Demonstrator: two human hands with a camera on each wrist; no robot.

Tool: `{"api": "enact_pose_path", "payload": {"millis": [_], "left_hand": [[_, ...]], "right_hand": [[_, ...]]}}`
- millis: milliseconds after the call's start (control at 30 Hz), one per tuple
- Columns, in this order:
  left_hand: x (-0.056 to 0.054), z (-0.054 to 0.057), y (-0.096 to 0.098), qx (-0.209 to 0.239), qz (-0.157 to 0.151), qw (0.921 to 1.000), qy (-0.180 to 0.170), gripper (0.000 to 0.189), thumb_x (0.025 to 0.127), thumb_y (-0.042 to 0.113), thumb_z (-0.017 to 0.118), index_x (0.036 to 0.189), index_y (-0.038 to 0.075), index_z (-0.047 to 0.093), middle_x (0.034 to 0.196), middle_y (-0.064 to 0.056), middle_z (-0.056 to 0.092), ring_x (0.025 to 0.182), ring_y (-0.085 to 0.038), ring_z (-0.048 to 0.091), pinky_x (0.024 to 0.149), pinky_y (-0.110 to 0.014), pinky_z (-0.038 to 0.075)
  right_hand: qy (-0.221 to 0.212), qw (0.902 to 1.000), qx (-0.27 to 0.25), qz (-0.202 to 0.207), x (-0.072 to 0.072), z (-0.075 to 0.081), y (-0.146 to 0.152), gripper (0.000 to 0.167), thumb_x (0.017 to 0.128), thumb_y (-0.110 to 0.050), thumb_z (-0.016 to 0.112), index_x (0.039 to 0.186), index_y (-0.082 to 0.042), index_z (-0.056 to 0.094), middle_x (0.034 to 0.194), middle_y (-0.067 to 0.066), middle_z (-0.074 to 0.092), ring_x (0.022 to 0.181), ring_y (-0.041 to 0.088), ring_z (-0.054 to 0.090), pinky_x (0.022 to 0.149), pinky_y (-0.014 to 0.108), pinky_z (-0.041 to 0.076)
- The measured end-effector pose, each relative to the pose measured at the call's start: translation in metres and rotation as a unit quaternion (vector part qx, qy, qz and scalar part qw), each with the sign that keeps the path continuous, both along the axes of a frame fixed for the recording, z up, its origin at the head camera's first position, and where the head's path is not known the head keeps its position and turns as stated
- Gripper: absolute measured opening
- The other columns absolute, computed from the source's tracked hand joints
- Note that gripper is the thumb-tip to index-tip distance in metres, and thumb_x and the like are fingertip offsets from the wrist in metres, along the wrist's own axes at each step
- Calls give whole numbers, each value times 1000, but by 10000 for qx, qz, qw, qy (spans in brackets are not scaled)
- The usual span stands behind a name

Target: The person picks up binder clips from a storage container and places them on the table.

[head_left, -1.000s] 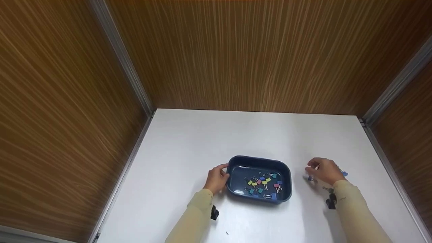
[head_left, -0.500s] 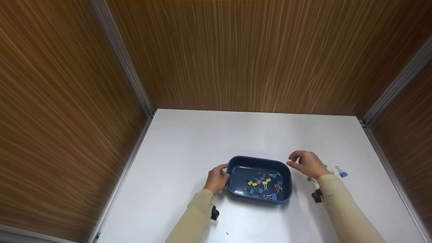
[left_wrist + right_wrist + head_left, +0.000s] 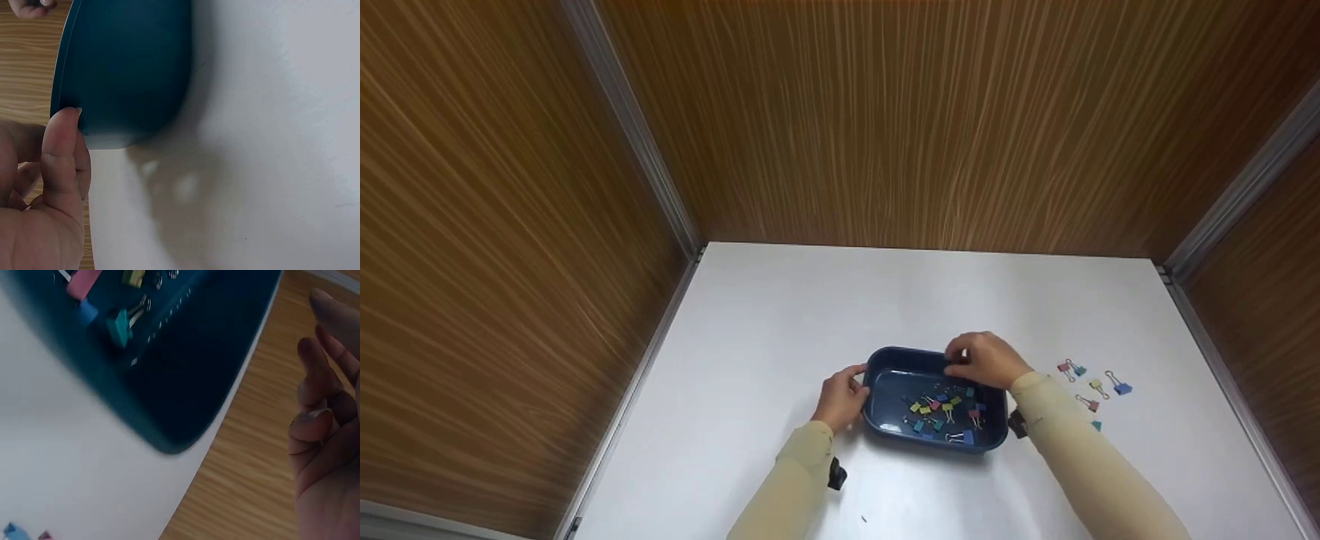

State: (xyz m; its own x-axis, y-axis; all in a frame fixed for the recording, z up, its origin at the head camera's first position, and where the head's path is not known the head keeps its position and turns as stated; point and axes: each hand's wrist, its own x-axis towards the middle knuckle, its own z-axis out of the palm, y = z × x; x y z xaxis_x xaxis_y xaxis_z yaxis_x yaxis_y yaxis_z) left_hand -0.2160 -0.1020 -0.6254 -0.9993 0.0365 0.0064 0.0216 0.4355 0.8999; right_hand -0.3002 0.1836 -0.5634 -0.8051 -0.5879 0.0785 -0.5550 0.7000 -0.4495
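Note:
My left hand [image 3: 842,397] holds the left end of a dark blue plastic tray [image 3: 872,420]. In the left wrist view its thumb [image 3: 61,140] lies against the tray's rim, the other fingers curled behind. Over the tray's back right rim hovers my right hand [image 3: 986,361], fingers bent loosely and no object visible between thumb and fingertips. Several small binder clips in yellow, pink, teal and blue lie on the tray floor, among them a blue binder clip [image 3: 968,436] near the front wall. A teal binder clip [image 3: 118,328] shows inside the tray in the right wrist view.
More binder clips lie on the white table [image 3: 780,315] right of the tray, including a blue clip [image 3: 1122,388], a yellow clip [image 3: 1096,385] and a pink clip [image 3: 1089,404]. My right sleeve [image 3: 1072,435] partly covers this area. Wood-grain panels [image 3: 885,127] enclose the table.
My right hand has moved left from the clips on the table to above the tray, uncovering several of those clips. The left hand and the tray have stayed in place.

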Motion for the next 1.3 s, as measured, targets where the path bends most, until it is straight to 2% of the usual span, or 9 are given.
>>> {"api": "enact_pose_path", "payload": {"millis": [167,333,500,700,900,1067,1300], "left_hand": [[1,0,0,-5,-35,10000,-22,42,89,0,63,130,5,57,72,1,56,45,-9,53,44,-25,48],[2,1,2,-122,-57,9998,-124,42,90,1,63,132,6,56,74,2,56,48,-9,54,46,-24,48],[3,1,3,-92,-54,9998,-159,42,91,1,62,132,6,56,74,1,55,47,-10,54,45,-25,49],[5,1,4,-44,-57,9999,-150,42,91,1,62,132,6,56,74,1,56,46,-9,54,44,-25,49],[5,2,4,-14,-73,9999,-106,42,91,1,62,132,5,56,74,1,56,45,-9,54,44,-25,49],[5,2,3,-13,-89,9999,-140,43,91,1,62,133,6,56,75,1,56,47,-10,54,45,-25,49],[3,-1,2,-388,-121,9991,134,41,89,3,64,130,5,58,75,4,57,57,-5,52,56,-21,48]], "right_hand": [[163,9972,414,595,-2,-10,-25,22,73,-25,84,89,-16,74,83,-7,69,73,7,60,70,32,54],[39,9920,846,939,-3,-20,-40,22,70,-28,85,85,-17,74,75,-10,65,67,6,57,66,30,51],[-124,9875,1001,1213,-2,-29,-48,25,68,-27,87,86,-15,73,72,-8,66,63,6,57,62,30,51],[-322,9840,1260,1214,2,-42,-56,27,66,-28,88,85,-15,73,71,-8,66,63,6,57,63,29,51],[-287,9809,1557,1132,5,-53,-64,27,66,-31,87,84,-16,74,73,-8,66,64,6,57,65,29,52],[-359,9835,1473,984,6,-56,-70,25,67,-31,86,82,-15,74,72,-8,66,64,6,58,66,31,53],[-554,9861,1266,926,4,-60,-76,17,73,-27,82,83,-16,75,69,-10,65,59,4,57,61,27,52]]}}
